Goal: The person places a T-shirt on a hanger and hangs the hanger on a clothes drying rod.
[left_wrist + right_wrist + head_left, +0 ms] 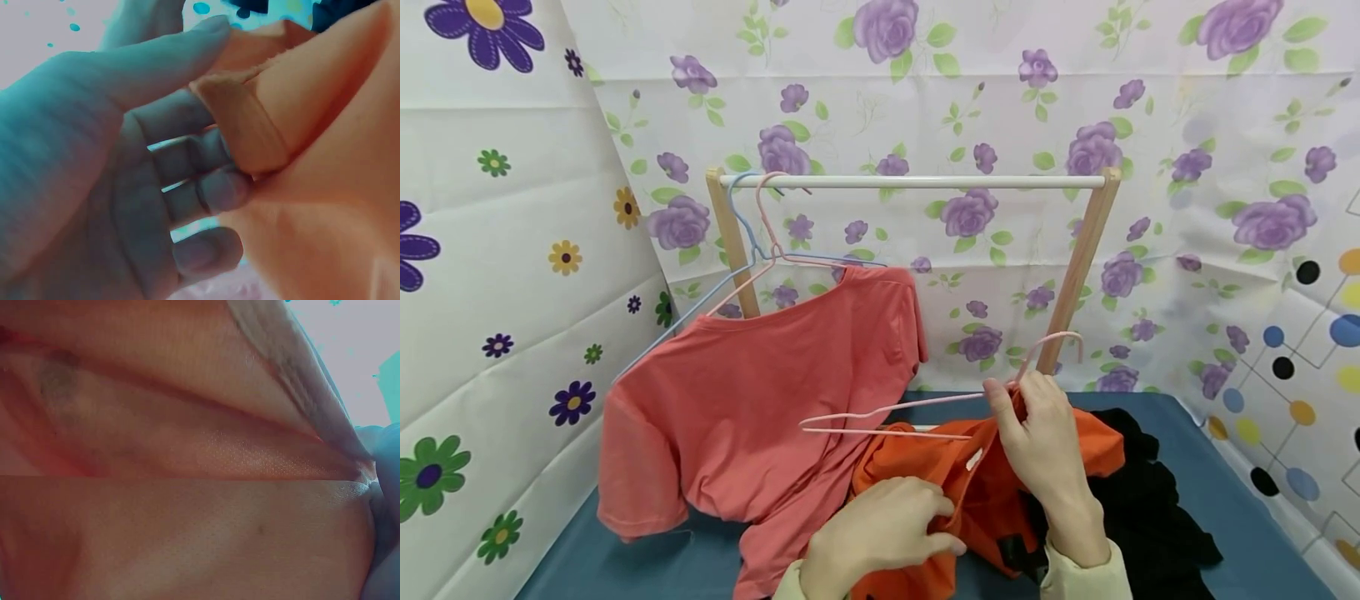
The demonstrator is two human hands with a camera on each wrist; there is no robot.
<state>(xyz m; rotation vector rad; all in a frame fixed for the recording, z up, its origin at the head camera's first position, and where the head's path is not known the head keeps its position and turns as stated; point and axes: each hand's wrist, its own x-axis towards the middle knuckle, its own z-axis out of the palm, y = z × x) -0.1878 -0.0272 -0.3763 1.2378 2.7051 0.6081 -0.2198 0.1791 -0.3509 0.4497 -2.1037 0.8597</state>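
My right hand [1045, 433] grips a pink hanger [887, 414] just below its hook, together with the neckline of an orange shirt [925, 454]. One end of this hanger points left, outside the shirt; the other end is hidden by cloth and hand. Lower down, my left hand [883, 525] holds the shirt's edge, its fingers curled at the hem band [247, 125] in the left wrist view. Orange cloth [187, 537] fills most of the right wrist view. A small white label [974, 459] shows inside the collar.
A wooden rack with a white rail [917, 182] stands behind. From its left end hang a blue hanger [685, 315] and a second pink hanger [765, 208] with a coral T-shirt [760, 383]. Black cloth [1172, 517] lies on the blue table [1232, 475] at right.
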